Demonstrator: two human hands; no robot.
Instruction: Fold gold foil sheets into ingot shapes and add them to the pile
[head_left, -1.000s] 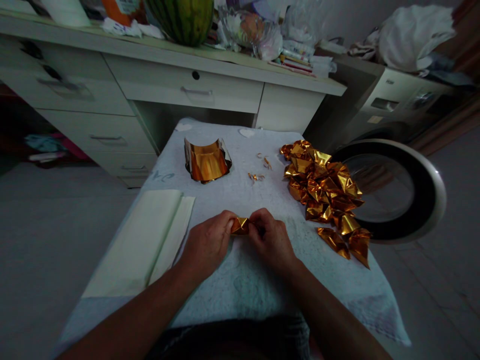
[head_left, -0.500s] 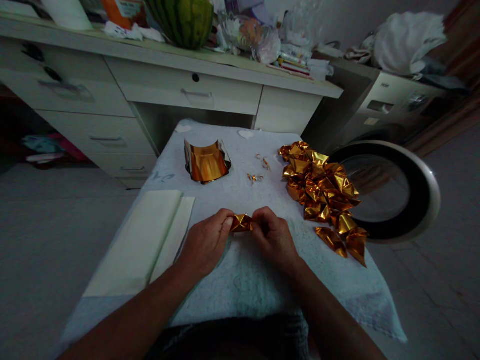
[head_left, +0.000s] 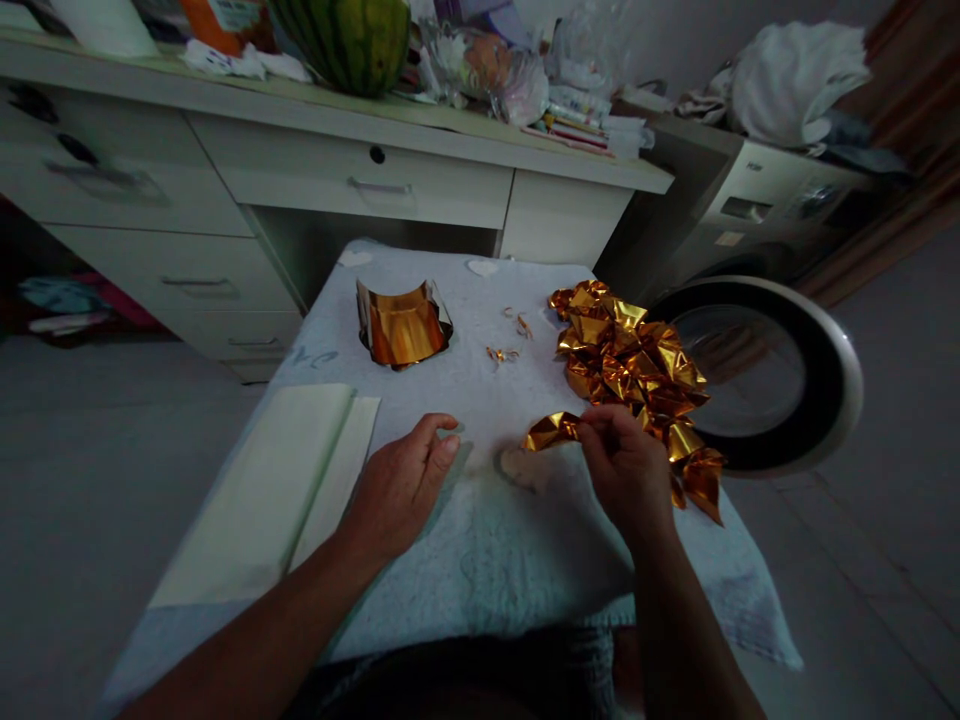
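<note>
My right hand (head_left: 626, 465) pinches one end of a folded gold foil piece (head_left: 551, 431), whose other end points left over the cloth. Empty, with thumb and forefinger apart, my left hand (head_left: 405, 480) rests above the cloth beside the pale paper stack (head_left: 255, 490). A pile of folded gold foil pieces (head_left: 630, 350) lies right behind my right hand and is partly covered by it. Farther back on the left stands a curved stack of gold foil sheets (head_left: 406, 325). Small twisted gold bits (head_left: 502, 355) lie between the stack and the pile.
A light patterned cloth (head_left: 480, 560) covers the small table. Behind it is a white desk with drawers (head_left: 360, 185), bearing a watermelon (head_left: 345, 40) and plastic bags. At right, a washing machine (head_left: 750, 200) has its round door (head_left: 840, 370) swung open beside the table.
My left hand has let go of the folded foil piece. My right hand has carried it to the right, toward the pile. The view has shifted slightly.
</note>
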